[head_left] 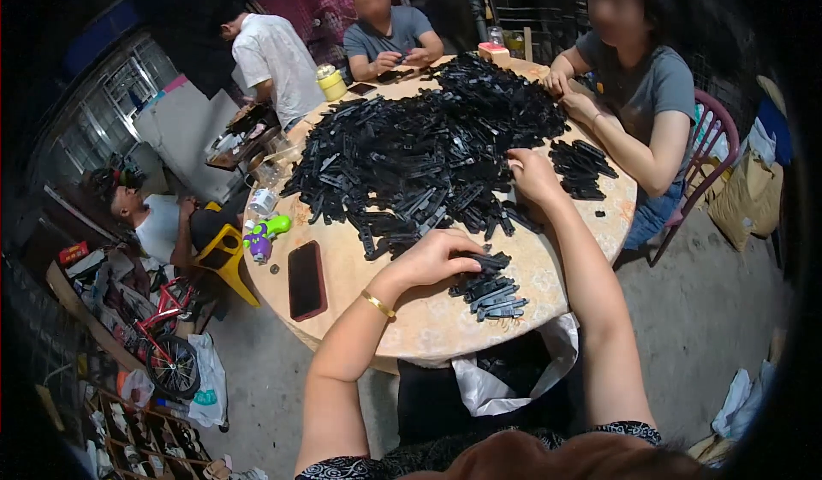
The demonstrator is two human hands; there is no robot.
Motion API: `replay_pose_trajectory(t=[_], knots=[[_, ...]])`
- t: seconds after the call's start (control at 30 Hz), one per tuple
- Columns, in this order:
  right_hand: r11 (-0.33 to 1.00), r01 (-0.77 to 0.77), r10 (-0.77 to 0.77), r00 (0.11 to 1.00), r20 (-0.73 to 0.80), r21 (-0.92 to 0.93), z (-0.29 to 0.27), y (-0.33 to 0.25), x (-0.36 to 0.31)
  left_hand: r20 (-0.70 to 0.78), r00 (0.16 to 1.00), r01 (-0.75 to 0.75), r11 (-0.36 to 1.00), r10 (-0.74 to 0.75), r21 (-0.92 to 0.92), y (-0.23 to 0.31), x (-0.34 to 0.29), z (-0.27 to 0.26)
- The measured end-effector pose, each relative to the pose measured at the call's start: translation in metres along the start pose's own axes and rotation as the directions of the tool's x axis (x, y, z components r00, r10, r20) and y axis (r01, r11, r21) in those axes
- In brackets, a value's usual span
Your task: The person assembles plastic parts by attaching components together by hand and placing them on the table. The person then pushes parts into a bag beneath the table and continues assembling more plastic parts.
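A large heap of slim black plastic pieces (pixel 402 150) covers the middle of the round table (pixel 411 339). Near the table's front edge, my left hand (pixel 438 257) has its thumb and fingers closed around black plastic pieces at the top of a small stack (pixel 497 296). At the heap's right edge, my right hand (pixel 535 176) rests with its fingers curled inward; what they hold, if anything, is hidden. A separate small pile of black pieces (pixel 580 170) lies right of that hand. An open white bag (pixel 488 386) hangs below the front edge, between my arms.
A phone (pixel 307 280) and a green-and-purple toy (pixel 265 238) lie left of the heap. A yellow container (pixel 330 83) stands behind it. One person (pixel 651 95) sits at the right, another (pixel 390 35) across. Others are at left, near a red bicycle (pixel 167 334).
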State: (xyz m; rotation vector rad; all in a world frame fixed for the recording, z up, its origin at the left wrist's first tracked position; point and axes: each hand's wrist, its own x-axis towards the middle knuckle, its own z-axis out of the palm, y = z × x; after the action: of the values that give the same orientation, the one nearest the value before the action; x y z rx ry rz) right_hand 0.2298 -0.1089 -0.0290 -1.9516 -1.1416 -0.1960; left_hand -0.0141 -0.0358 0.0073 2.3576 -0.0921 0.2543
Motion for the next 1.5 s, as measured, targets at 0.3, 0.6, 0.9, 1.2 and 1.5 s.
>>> replay_pose_trajectory(t=[0.3, 0.6, 0.9, 1.2, 1.5], knots=[[0.905, 0.054, -0.009, 0.994, 0.110, -0.422, 0.019, 0.016, 0.003, -0.380, 0.920, 0.164, 0.976, -0.098, 0.145, -0.008, 0.017, -0.004], [0.898, -0.024, 0.085, 0.989, 0.120, -0.439, 0.006, 0.007, -0.004, -0.364, 0.928, 0.213, 0.692, 0.078, 0.690, -0.037, 0.056, 0.000], [0.754, 0.088, -0.289, 0.934, 0.209, 0.651, -0.009, -0.058, -0.022, -0.501, 0.725, 0.136, 0.811, -0.473, -0.569, -0.034, 0.018, -0.024], [0.738, 0.523, -0.548, 0.833, -0.074, 0.427, 0.000, -0.082, -0.038, -0.215, 0.849, 0.110, 0.562, -0.482, -0.820, -0.028, 0.007, -0.026], [0.727, 0.511, -0.473, 0.857, -0.206, 0.459, 0.000, -0.093, -0.046, -0.241, 0.895, 0.155, 0.769, -0.375, -0.620, -0.011, 0.002, -0.031]])
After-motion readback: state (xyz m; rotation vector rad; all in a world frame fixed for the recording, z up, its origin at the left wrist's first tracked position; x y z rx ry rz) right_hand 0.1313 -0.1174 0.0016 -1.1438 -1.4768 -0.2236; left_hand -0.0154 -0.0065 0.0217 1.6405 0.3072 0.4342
